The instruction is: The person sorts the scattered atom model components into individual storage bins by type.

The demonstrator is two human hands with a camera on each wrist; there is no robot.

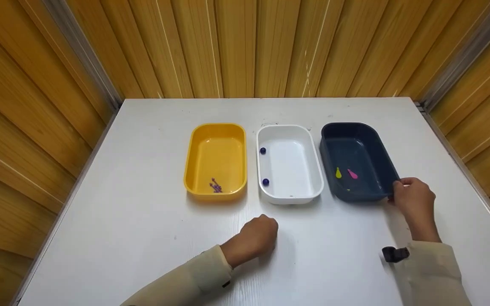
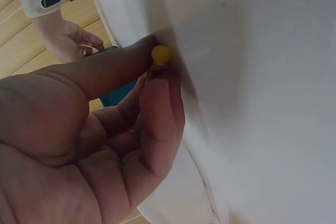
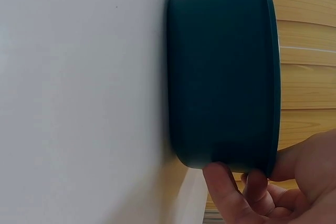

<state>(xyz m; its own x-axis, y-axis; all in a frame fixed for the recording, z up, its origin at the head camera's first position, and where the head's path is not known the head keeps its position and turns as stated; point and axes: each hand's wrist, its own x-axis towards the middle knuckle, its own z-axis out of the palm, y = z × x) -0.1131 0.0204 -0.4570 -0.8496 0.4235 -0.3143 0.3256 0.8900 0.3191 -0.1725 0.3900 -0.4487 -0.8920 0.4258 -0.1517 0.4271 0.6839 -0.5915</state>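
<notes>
My left hand (image 1: 255, 236) is low over the table in front of the white bin (image 1: 289, 199). Between thumb and fingertips it pinches a small piece with a round yellow end (image 2: 160, 54); its other end is hidden by the fingers. At the right, my right hand (image 1: 415, 199) grips the near right corner of the dark blue bin (image 3: 226, 72), thumb at the rim and fingers against the outer wall. Inside that bin lie a yellow teardrop-shaped piece (image 1: 338, 173) and a pink one (image 1: 352, 174). Two dark blue balls, one nearer (image 1: 266, 182), lie along the white bin's left side.
To the left stands a yellow bin (image 1: 216, 196) holding several small purple pieces (image 1: 215, 186). All three bins stand in a row on the white table (image 1: 143, 212). Wooden panelling (image 1: 236, 46) rises behind the table and on both sides.
</notes>
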